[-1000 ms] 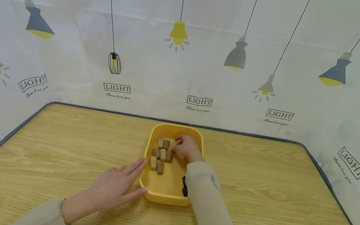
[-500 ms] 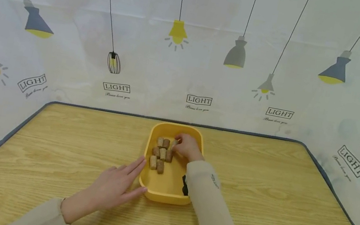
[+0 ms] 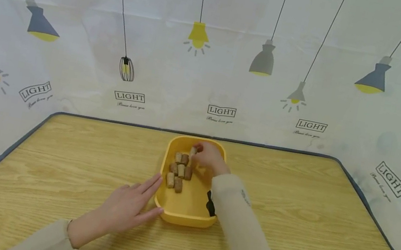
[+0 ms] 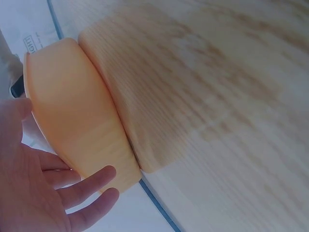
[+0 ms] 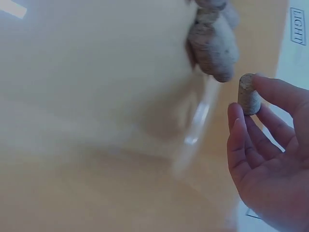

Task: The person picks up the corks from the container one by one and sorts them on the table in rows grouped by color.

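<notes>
Pinching a light cork (image 5: pixel 249 95) upright in the fingers (image 5: pixel 277 93) of the right hand (image 3: pixel 212 159), inside the far part of a yellow tray (image 3: pixel 185 220), near seven visible light and brown corks (image 3: pixel 181 171). Touching the tray's left side and near-left corner with the left hand (image 3: pixel 125 208), fingers spread. Beneath, a wood-grain surface (image 3: pixel 58 153).

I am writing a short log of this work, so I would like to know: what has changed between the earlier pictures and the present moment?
The right hand has shifted slightly toward the far end of the tray, carrying the pinched cork with it; the cork seems a little raised. It has not been let go. The left hand stays at the tray's left side, and the other corks lie as before.
</notes>
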Motion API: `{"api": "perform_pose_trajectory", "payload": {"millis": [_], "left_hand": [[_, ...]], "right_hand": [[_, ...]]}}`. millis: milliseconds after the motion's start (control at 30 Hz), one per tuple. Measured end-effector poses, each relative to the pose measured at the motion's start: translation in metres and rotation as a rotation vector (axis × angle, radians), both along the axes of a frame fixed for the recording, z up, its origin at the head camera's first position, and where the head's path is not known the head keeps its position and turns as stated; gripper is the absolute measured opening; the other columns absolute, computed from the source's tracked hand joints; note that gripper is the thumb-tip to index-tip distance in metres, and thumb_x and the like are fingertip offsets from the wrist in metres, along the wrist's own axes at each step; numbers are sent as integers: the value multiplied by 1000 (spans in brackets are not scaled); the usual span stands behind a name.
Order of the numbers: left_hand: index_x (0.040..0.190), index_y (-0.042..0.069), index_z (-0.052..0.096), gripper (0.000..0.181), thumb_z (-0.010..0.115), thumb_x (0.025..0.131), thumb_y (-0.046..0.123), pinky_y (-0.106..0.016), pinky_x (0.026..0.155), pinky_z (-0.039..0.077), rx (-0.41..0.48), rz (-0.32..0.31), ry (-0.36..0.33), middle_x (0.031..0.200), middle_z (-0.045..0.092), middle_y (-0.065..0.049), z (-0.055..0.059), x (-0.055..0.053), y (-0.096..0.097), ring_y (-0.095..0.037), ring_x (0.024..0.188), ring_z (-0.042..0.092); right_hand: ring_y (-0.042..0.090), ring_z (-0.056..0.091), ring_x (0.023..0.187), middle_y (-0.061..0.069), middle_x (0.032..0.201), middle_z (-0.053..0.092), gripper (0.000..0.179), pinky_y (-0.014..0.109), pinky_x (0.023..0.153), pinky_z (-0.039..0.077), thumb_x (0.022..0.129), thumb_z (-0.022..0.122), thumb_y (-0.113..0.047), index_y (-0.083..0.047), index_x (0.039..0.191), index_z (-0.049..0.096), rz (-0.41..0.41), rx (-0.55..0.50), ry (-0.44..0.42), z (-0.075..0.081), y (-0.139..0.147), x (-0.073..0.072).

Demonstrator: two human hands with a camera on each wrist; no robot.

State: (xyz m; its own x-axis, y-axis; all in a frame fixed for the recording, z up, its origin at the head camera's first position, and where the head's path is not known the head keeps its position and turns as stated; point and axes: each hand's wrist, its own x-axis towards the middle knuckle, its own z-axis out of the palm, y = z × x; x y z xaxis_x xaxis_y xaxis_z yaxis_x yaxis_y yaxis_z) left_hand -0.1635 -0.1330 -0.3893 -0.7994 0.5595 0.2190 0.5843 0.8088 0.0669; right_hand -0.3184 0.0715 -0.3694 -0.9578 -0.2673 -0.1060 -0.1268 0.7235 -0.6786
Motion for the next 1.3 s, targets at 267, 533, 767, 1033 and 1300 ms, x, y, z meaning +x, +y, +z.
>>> {"api": "perform_pose_trajectory", "payload": {"millis": [267,533,767,1033,1300], "left_hand": [[135,1,33,71,36,89,54,-41,66,46,1,-3,4,139,30,-11,1,0,0,-30,96,56],[135,1,34,71,37,88,54,-40,65,46,3,-3,24,138,31,-11,1,0,-1,-29,96,56],[136,1,32,71,35,89,55,-40,66,46,1,1,2,139,30,-11,1,0,-1,-30,97,55],[136,1,31,72,34,89,55,-41,67,46,1,7,-12,139,29,-12,0,0,-1,-30,99,54],[136,1,32,71,36,89,54,-41,67,46,8,2,-2,139,29,-12,1,0,0,-31,98,55]], "right_hand": [[23,51,98,12,108,57,36,34,82,40,79,64,-11,-3,113,57,90,38,107,21,2,-3],[26,48,105,12,110,56,39,36,88,36,80,65,-14,-3,117,55,181,89,167,40,14,2],[27,49,102,13,110,56,37,35,83,41,81,63,-12,0,115,55,256,58,219,44,25,7],[27,52,96,13,107,56,38,34,77,44,81,63,-13,0,115,55,296,33,227,32,42,15],[18,53,74,12,104,57,39,30,69,44,79,65,-14,-1,115,56,323,-6,269,25,60,22]]}}
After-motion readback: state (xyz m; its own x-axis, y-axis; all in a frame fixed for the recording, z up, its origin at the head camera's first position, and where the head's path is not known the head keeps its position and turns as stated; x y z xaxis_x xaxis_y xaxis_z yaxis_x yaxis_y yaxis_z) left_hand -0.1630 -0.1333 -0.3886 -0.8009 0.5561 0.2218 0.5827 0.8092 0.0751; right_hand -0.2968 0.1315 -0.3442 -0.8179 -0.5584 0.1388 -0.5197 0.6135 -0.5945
